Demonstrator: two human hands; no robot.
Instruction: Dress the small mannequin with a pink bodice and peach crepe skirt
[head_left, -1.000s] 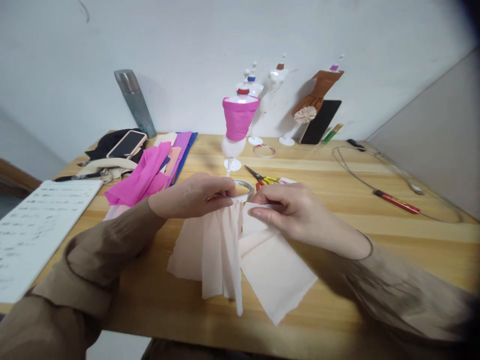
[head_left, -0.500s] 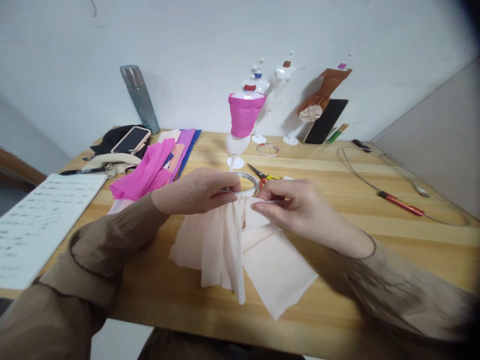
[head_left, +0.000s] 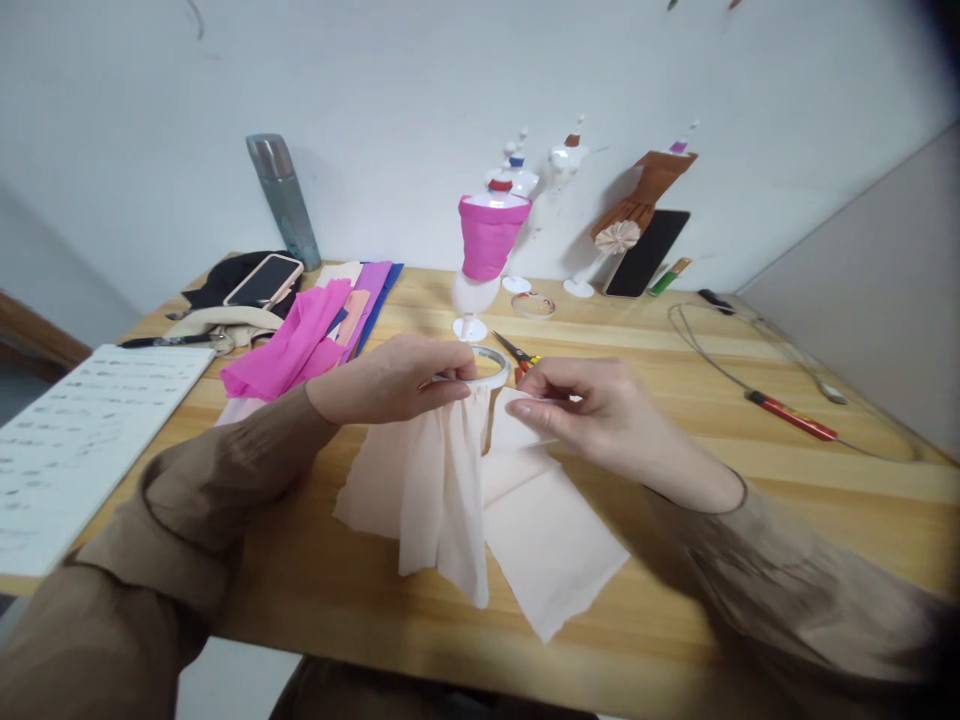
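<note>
A cream crepe paper strip [head_left: 442,500] is gathered into pleats at its top edge and hangs in folds over the table, with a flatter panel to the right. My left hand [head_left: 397,380] is closed on the pleated top edge, its fingers beside a roll of tape [head_left: 495,370]. At the upper edge of the right panel, my right hand [head_left: 581,400] pinches the paper between thumb and fingers. Just beyond my hands lie scissors [head_left: 517,350] with red and yellow handles, partly hidden by my right hand.
Behind stands a small mannequin [head_left: 491,240] wrapped in pink, with several others by the wall. Left are pink crepe paper [head_left: 292,345], a phone [head_left: 264,282], a flask [head_left: 285,200] and a printed sheet [head_left: 97,440]. Right lies a red-handled tool [head_left: 791,415] with a cable.
The pleats have shifted slightly left, and a gap between the pleated part and the right panel has widened a little. Both hands keep their hold; the view has tilted slightly.
</note>
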